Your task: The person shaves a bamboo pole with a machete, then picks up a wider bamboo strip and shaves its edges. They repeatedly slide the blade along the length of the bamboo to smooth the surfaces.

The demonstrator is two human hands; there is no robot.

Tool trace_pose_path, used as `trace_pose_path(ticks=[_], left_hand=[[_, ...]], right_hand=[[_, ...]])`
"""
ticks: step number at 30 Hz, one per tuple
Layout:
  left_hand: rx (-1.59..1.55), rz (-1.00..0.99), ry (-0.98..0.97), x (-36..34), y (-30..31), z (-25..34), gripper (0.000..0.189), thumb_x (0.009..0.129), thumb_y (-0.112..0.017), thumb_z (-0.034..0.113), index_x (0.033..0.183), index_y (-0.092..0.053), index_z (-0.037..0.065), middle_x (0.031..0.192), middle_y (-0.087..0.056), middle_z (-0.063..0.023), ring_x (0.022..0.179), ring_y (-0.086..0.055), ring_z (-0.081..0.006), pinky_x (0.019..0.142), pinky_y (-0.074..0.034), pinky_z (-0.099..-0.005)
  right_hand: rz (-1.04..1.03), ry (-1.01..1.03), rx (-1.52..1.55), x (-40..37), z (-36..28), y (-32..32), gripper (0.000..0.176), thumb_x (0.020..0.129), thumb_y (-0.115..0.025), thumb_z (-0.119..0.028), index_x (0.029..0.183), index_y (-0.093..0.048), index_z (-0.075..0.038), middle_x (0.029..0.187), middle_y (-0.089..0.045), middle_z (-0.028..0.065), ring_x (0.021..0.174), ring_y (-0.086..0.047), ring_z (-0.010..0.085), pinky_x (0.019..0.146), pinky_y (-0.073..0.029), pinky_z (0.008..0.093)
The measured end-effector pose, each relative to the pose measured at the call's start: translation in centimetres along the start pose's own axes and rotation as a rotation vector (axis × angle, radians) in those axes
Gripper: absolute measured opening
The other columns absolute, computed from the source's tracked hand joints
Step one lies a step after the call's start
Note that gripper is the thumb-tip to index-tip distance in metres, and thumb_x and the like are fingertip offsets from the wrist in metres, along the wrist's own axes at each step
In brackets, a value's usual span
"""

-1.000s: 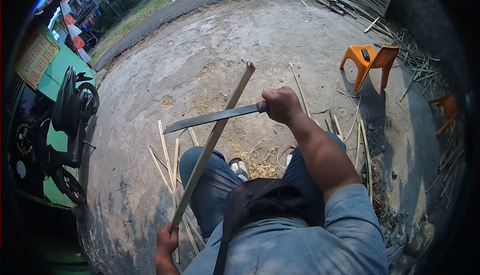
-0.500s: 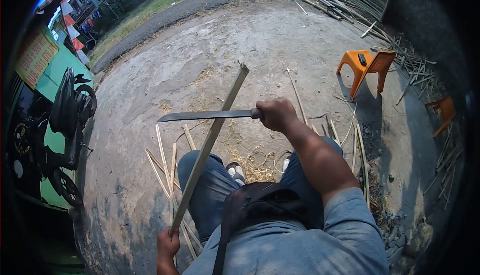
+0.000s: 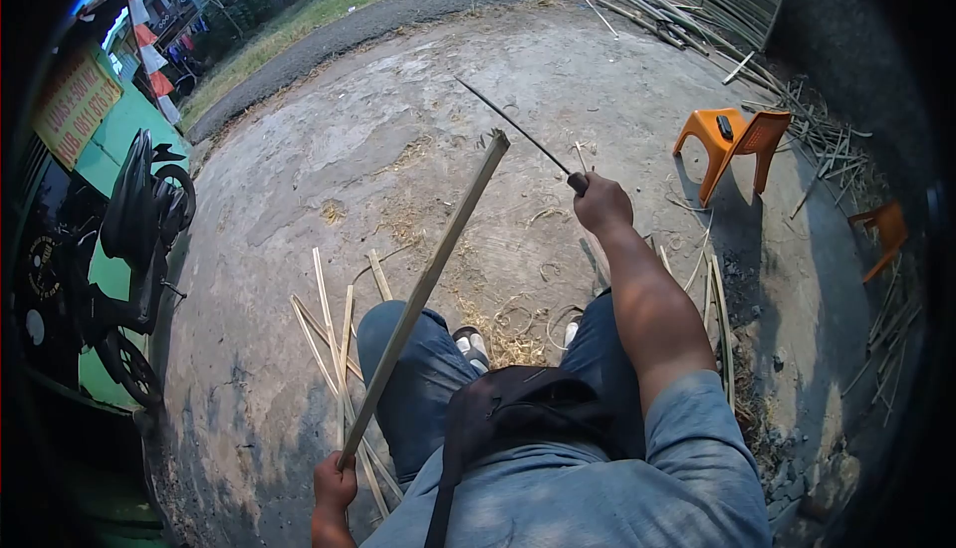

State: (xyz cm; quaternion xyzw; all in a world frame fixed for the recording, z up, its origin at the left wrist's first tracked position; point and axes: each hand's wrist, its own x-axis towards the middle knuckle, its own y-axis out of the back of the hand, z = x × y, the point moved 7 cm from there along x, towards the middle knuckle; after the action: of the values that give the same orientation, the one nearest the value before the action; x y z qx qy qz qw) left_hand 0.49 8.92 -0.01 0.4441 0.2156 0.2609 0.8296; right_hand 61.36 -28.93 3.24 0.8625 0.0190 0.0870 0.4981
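My left hand [image 3: 335, 483] is closed around the lower end of a long bamboo strip [image 3: 430, 274]. The strip slants up and away across my left knee, and its far end looks frayed. In my right hand [image 3: 603, 204] is the dark handle of a machete [image 3: 518, 138]. Its long blade points forward and to the left, seen nearly edge-on, beyond the strip's far end and apart from it. Several pale split bamboo strips [image 3: 348, 339] lie on the ground beside my left leg.
An orange plastic chair [image 3: 719, 140] with a small black object on its seat stands ahead right. Bamboo poles [image 3: 657, 15] are piled at the back right, with offcuts [image 3: 832, 150] along the wall. A motorcycle [image 3: 134, 219] is parked at left. Shavings [image 3: 513, 344] lie between my feet.
My right hand has moved forward and right, and the machete has swung from lying across the bamboo strip to pointing away beyond it. The strip's far end has shifted slightly right.
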Motion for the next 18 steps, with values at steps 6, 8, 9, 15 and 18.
trace_pose_path(ticks=[6, 8, 9, 15, 18], left_hand=[[0.030, 0.008, -0.008, -0.4, 0.0, -0.3, 0.028, 0.099, -0.066, 0.026, 0.087, -0.068, 0.001, 0.072, -0.063, -0.0257, 0.072, -0.064, -0.0502, 0.063, -0.048, -0.0510], [0.037, 0.032, -0.017, -0.6, 0.2, 0.0, 0.026, 0.098, -0.067, 0.026, 0.088, -0.069, 0.001, 0.074, -0.064, -0.0260, 0.074, -0.064, -0.0508, 0.064, -0.049, -0.0518], [0.047, 0.040, -0.026, -0.6, 0.2, -0.2, 0.026, 0.098, -0.067, 0.025, 0.089, -0.069, 0.001, 0.075, -0.065, -0.0262, 0.075, -0.065, -0.0506, 0.064, -0.049, -0.0521], [0.117, 0.100, -0.018, -1.0, -0.3, -0.1, 0.022, 0.097, -0.067, 0.024, 0.091, -0.069, 0.004, 0.079, -0.067, -0.0249, 0.079, -0.066, -0.0499, 0.068, -0.050, -0.0536], [0.169, 0.164, -0.061, -1.1, -1.1, -0.9, 0.019, 0.097, -0.067, 0.024, 0.094, -0.069, 0.006, 0.081, -0.068, -0.0236, 0.080, -0.066, -0.0498, 0.069, -0.050, -0.0551]], right_hand=[[-0.158, -0.069, -0.093, -1.3, -0.6, 0.1, 0.023, 0.093, -0.067, -0.026, 0.113, -0.074, -0.018, 0.109, -0.077, 0.0138, 0.104, -0.075, 0.0345, 0.089, -0.058, 0.0483], [-0.142, -0.066, -0.031, -1.2, -1.3, -0.4, 0.024, 0.092, -0.069, -0.027, 0.113, -0.074, -0.018, 0.109, -0.077, 0.0136, 0.103, -0.075, 0.0349, 0.088, -0.058, 0.0480], [-0.107, -0.069, 0.024, -1.1, -1.7, -0.4, 0.024, 0.092, -0.070, -0.028, 0.112, -0.074, -0.017, 0.108, -0.077, 0.0142, 0.103, -0.074, 0.0357, 0.088, -0.058, 0.0485], [0.112, 0.041, 0.325, -1.2, -2.8, 0.7, 0.025, 0.091, -0.073, -0.036, 0.105, -0.074, -0.015, 0.095, -0.076, 0.0174, 0.093, -0.073, 0.0395, 0.081, -0.058, 0.0506], [0.177, 0.208, 0.344, -2.4, -3.9, 2.8, 0.024, 0.092, -0.072, -0.036, 0.099, -0.073, -0.013, 0.087, -0.075, 0.0168, 0.085, -0.073, 0.0392, 0.076, -0.058, 0.0501]])
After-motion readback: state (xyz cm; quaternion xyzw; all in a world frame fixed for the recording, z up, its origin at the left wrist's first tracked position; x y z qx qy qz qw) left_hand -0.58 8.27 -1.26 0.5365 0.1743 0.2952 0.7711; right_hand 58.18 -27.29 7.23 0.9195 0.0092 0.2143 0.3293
